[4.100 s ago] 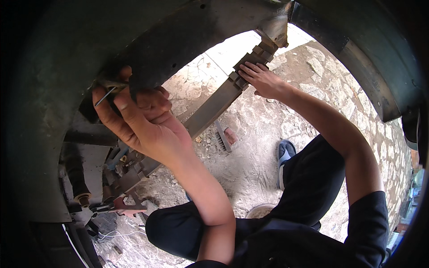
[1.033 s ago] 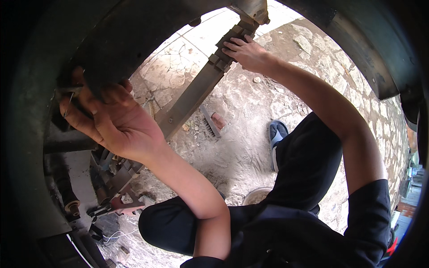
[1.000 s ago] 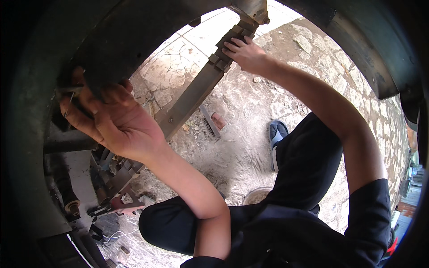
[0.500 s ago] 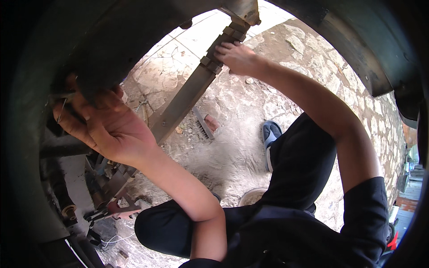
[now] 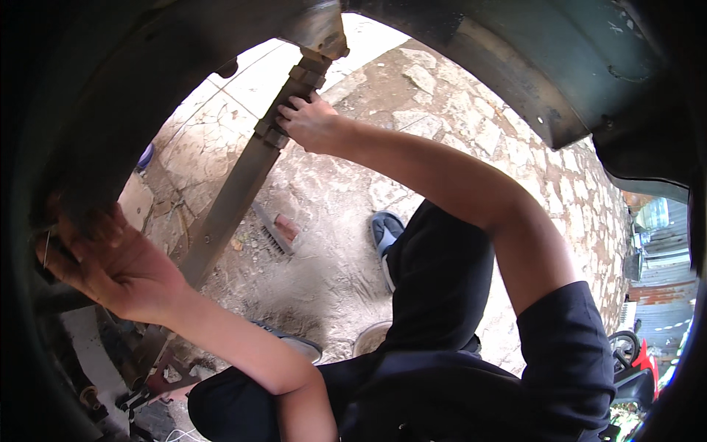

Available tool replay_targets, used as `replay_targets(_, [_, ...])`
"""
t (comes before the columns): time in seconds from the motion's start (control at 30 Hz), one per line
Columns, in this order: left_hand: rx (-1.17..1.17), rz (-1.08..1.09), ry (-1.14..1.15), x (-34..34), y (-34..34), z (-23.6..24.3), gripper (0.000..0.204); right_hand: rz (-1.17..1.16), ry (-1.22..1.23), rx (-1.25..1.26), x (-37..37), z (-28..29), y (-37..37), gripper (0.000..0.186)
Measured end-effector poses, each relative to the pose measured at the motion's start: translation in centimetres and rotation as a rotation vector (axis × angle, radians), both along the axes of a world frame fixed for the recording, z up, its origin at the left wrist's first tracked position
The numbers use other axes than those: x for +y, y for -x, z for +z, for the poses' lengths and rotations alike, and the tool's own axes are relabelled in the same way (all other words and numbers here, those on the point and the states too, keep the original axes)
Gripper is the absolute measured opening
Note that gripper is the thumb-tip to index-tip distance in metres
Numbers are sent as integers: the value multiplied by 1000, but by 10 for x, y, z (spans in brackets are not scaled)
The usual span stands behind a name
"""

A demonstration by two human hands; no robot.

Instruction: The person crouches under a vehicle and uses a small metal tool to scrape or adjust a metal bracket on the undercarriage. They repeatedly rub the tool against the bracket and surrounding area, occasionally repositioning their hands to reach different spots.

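At the left, my left hand (image 5: 136,276) is raised under a dark vehicle part, palm toward me and fingers curled. Its fingertips are lost in shadow, so what they hold cannot be made out. A thin bright metal piece (image 5: 46,249) shows beside those fingers. My right hand (image 5: 313,127) lies on a leaf spring (image 5: 227,200), its fingers spread across the metal between two clamps. The spring slants from the top centre down toward the lower left. Its upper end meets a rusty bracket (image 5: 317,31).
On the dusty ground lies a wire brush (image 5: 278,234) beside a reddish piece (image 5: 287,227). A round container (image 5: 370,339) stands by my leg. Dark bodywork (image 5: 530,74) curves overhead. Metal parts (image 5: 158,376) crowd the lower left; a red motorbike (image 5: 644,368) is at far right.
My view has swung rightward, so everything sits further left and a little lower in the picture. Both hands keep their places, the right on the leaf spring, the left under the dark part.
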State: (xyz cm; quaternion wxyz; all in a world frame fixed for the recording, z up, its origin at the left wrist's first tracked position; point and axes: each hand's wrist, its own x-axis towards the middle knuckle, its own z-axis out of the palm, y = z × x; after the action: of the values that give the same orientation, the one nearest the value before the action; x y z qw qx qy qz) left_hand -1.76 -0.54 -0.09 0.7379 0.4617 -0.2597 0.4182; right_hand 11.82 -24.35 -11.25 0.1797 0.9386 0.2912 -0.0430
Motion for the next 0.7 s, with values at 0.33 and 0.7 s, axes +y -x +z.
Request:
replay_targets(0.33, [29, 78, -27, 5, 3, 1, 45, -8, 79, -41, 7, 1, 3, 63])
replay_targets(0.7, [67, 109, -21, -5, 0, 0, 49, 32, -23, -166, -20, -14, -15, 57])
